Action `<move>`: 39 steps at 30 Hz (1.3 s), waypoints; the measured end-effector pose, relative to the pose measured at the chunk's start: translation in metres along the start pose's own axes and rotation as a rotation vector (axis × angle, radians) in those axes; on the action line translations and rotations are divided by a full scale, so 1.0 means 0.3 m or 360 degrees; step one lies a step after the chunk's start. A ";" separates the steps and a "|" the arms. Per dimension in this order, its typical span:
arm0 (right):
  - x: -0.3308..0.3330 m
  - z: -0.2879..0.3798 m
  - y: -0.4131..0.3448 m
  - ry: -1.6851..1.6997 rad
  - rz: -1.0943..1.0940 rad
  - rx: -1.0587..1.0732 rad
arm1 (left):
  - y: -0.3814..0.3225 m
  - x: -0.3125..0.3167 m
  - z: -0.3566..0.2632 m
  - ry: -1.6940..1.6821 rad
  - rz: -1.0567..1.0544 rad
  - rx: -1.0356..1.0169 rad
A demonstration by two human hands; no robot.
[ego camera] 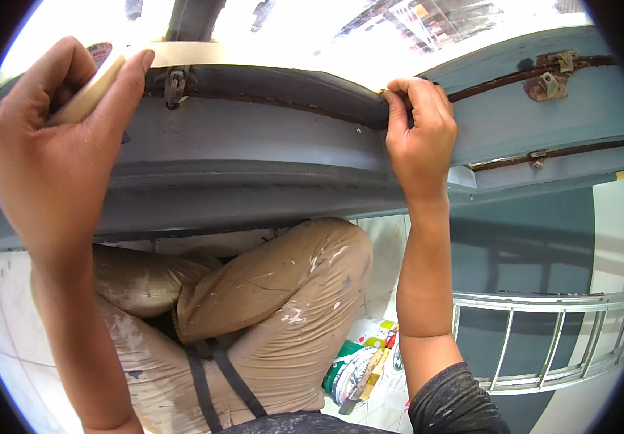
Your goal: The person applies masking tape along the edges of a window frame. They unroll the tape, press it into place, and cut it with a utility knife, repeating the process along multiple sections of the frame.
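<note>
In my left hand [67,125] is a roll of masking tape [95,87], held up at the upper left with the thumb along its edge. From the roll a pale strip of tape [192,53] runs rightward along the window's lower edge and is lost in the glare. My right hand [420,119] pinches with thumb and forefinger at the corner of the grey window frame [268,130]; bright light hides what lies between the fingertips. A metal window latch [175,84] sits on the frame just right of the left hand.
My bent legs in paint-spattered trousers [290,282] fill the space below the frame. On the tiled floor stand a paint bucket [344,369] and a paintbrush [363,382]. An aluminium ladder [551,309] is at right. Rusty hinge hardware [548,84] juts from the right-hand frame.
</note>
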State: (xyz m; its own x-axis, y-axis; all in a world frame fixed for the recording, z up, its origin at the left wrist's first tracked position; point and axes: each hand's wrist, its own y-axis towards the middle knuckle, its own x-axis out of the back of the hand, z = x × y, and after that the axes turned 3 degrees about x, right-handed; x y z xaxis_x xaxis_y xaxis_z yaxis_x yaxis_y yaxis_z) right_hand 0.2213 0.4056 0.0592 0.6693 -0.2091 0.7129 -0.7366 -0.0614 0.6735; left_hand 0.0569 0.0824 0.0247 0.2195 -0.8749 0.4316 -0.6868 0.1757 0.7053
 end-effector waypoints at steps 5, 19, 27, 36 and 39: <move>0.015 0.011 0.002 -0.0087 0.0108 0.0053 | 0.011 0.002 0.047 0.0106 0.0184 0.0060; 0.009 0.001 0.005 -0.0096 0.0102 0.0127 | 0.047 0.013 0.217 0.0196 0.0306 -0.0602; 0.012 0.005 0.011 -0.0029 0.0132 0.0096 | 0.053 0.021 0.209 0.0287 0.0350 -0.0583; 0.016 -0.008 0.007 -0.0048 0.0124 0.0124 | 0.037 0.020 0.251 0.0589 0.0350 -0.0771; 0.013 -0.007 0.016 -0.0046 0.0117 0.0134 | 0.041 0.036 0.247 0.0591 0.0360 -0.0770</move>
State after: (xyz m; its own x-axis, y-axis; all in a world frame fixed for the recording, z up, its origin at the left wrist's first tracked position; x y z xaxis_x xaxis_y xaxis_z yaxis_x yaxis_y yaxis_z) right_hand 0.2205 0.4064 0.0657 0.6111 -0.2440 0.7530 -0.7899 -0.1264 0.6000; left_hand -0.0006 0.0417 -0.0038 0.3904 -0.5937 0.7036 -0.3734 0.5965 0.7105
